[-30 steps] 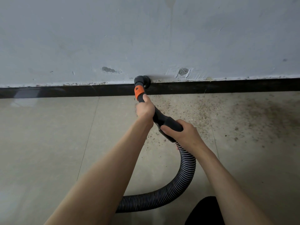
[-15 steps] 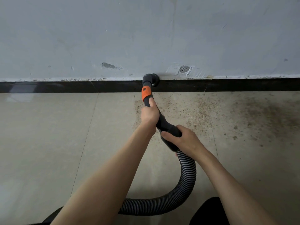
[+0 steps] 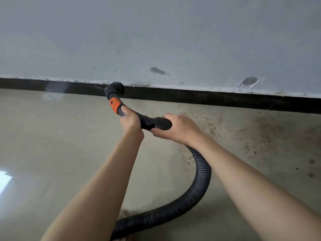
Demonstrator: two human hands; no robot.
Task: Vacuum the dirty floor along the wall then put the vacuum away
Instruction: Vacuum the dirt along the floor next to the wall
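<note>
A black vacuum wand [image 3: 149, 121] with an orange collar [image 3: 115, 103] ends in a round black nozzle [image 3: 114, 89] that touches the dark baseboard [image 3: 208, 100]. My left hand [image 3: 130, 121] grips the wand just behind the collar. My right hand [image 3: 178, 128] grips the thicker rear handle. From under my right wrist a ribbed black hose [image 3: 199, 185] loops down to the bottom edge. The vacuum's body is out of view. Brown dirt specks [image 3: 243, 133] cover the beige floor right of my hands.
A grey scuffed wall [image 3: 156, 40] runs across the top, with a chipped patch [image 3: 157, 70] and a round hole [image 3: 249, 81]. The floor tiles [image 3: 52, 136] left of the nozzle look clean and glossy. A bright reflection [image 3: 4, 180] lies at the left edge.
The nozzle has slid left along the baseboard, away from the wall's hole and chipped patch. The view has tilted and turned left. Both hands keep their grips.
</note>
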